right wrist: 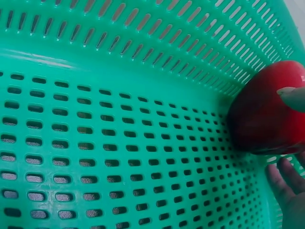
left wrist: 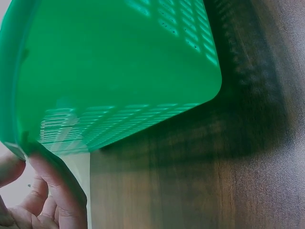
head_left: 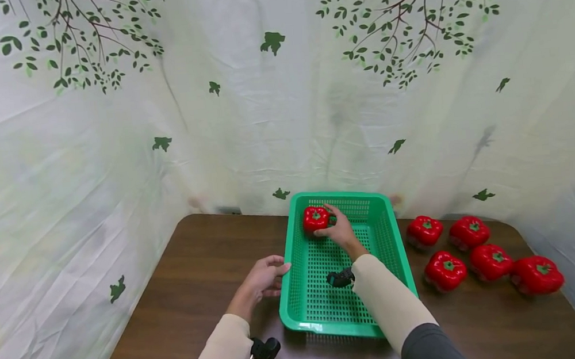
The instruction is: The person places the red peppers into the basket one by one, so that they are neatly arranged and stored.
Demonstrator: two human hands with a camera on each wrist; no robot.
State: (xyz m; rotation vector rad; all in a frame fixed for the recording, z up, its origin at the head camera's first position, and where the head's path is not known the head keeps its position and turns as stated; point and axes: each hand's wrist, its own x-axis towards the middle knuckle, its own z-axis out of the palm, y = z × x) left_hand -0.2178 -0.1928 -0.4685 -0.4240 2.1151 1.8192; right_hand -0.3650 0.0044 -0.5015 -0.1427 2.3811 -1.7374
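A green plastic basket [head_left: 325,303] with slotted sides stands on the table. In its far left corner is a red bell pepper [head_left: 315,218], which my right hand [head_left: 341,232] holds from the right side. The right wrist view has the thumb on the red bell pepper [right wrist: 267,109], with the other fingers [right wrist: 288,183] partly out of frame. My left hand [head_left: 264,277] is at the basket's left rim. Up close in the left wrist view, its thumb and fingers [left wrist: 57,183] pinch the rim of the basket [left wrist: 109,62].
Several more red bell peppers [head_left: 492,261] sit on the brown wooden table [head_left: 221,249] to the right of the basket. Behind the table hangs a pale curtain [head_left: 281,116] printed with leaves and branches.
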